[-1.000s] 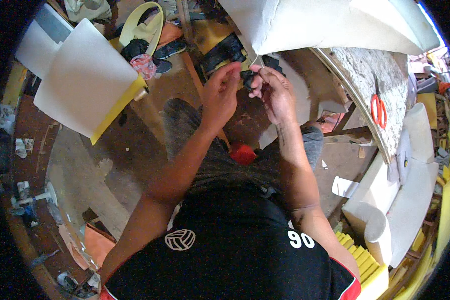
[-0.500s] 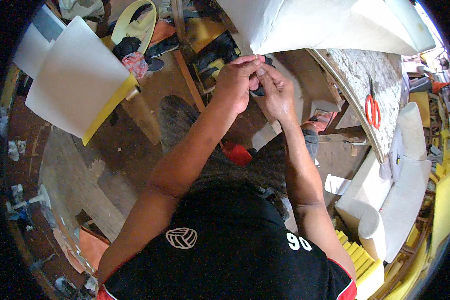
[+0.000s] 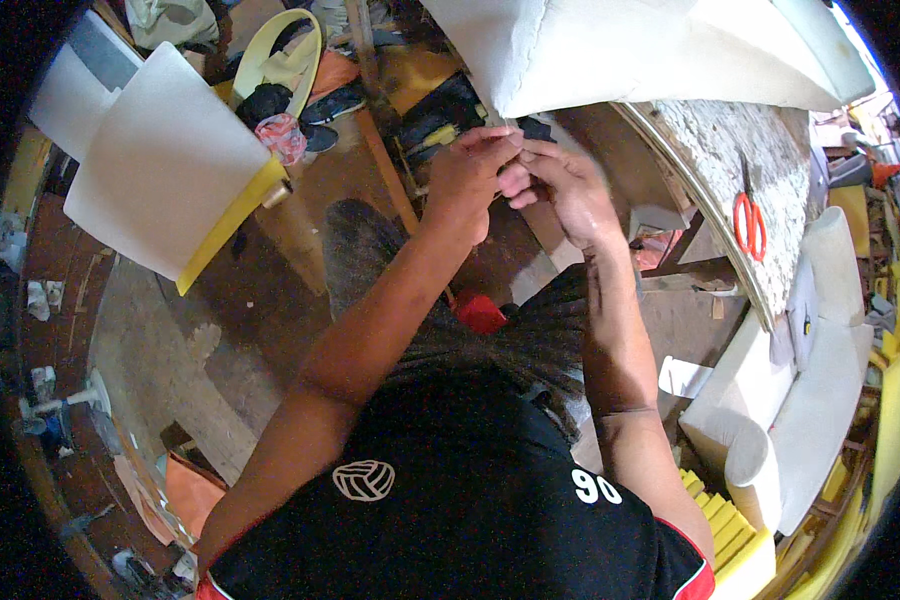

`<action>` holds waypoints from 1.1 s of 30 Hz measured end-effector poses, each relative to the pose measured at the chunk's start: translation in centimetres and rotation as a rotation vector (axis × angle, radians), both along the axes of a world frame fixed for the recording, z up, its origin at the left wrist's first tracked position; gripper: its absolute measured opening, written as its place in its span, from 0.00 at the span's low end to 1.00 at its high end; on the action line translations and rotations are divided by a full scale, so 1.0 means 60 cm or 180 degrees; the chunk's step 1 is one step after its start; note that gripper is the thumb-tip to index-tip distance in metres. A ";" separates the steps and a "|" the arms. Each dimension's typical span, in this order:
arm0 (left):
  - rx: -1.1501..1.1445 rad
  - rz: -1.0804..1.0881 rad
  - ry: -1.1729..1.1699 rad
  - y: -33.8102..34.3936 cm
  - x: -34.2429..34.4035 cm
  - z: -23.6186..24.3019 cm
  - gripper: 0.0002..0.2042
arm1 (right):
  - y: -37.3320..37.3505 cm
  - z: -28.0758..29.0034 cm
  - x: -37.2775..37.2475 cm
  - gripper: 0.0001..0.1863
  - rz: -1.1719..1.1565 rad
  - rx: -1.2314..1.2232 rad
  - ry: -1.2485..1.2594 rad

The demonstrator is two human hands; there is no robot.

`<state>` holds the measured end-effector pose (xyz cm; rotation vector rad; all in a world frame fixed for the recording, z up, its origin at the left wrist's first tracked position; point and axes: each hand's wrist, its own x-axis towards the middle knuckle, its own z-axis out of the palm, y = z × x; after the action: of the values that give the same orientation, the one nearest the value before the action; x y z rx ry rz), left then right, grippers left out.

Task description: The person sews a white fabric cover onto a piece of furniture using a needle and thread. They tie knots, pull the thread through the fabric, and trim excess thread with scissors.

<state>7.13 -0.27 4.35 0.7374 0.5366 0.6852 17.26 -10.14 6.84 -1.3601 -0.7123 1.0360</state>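
My left hand (image 3: 462, 180) and my right hand (image 3: 575, 195) meet in front of me, high in the view, fingertips close together. Thumb and forefinger of each are pinched, and the other fingers curl in. Whatever they hold is too small to make out. Just beyond the fingertips is the corner of a white upholstered piece (image 3: 610, 55), which overhangs a worn board table (image 3: 740, 190). Red-handled scissors (image 3: 749, 226) lie on that table, to the right of my right hand.
At the left stands a white padded panel (image 3: 160, 160) with a yellow foam edge. A yellow oval ring (image 3: 311, 75) and shoes (image 3: 332, 104) lie beyond it. To the right is a white upholstered seat (image 3: 820, 390), with yellow foam strips (image 3: 730, 530) near my right elbow. Something red (image 3: 481, 314) sits between my legs.
My right hand has shifted a little right and turned, its fingers drawing slightly away from the left. The whole view has moved slightly.
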 end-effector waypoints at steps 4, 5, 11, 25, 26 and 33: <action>0.0100 -0.0338 -0.0013 0.010 0.004 -0.004 0.12 | -0.006 -0.008 0.011 0.15 0.0137 0.0105 0.0263; -0.0013 -0.0628 -0.0171 0.015 -0.003 -0.005 0.12 | -0.005 -0.014 0.003 0.15 -0.0010 0.0151 0.0230; 0.0263 -0.0861 0.0042 0.032 -0.010 -0.026 0.12 | 0.019 -0.078 -0.051 0.16 -0.0715 0.0911 -0.0179; -0.0035 0.0081 -0.0218 0.012 0.018 -0.012 0.07 | 0.027 -0.080 -0.001 0.16 -0.0483 0.0459 -0.1547; -0.0042 0.0128 -0.0200 0.008 0.022 -0.009 0.08 | 0.026 -0.081 0.012 0.15 -0.0378 0.0395 -0.1725; 0.0655 0.0507 0.0124 -0.003 0.017 -0.014 0.11 | 0.024 -0.033 0.036 0.13 -0.0157 0.0442 -0.2081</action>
<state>8.14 -0.44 3.51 0.9082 0.5699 0.8849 19.41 -8.71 4.89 -1.5924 -1.1975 0.4758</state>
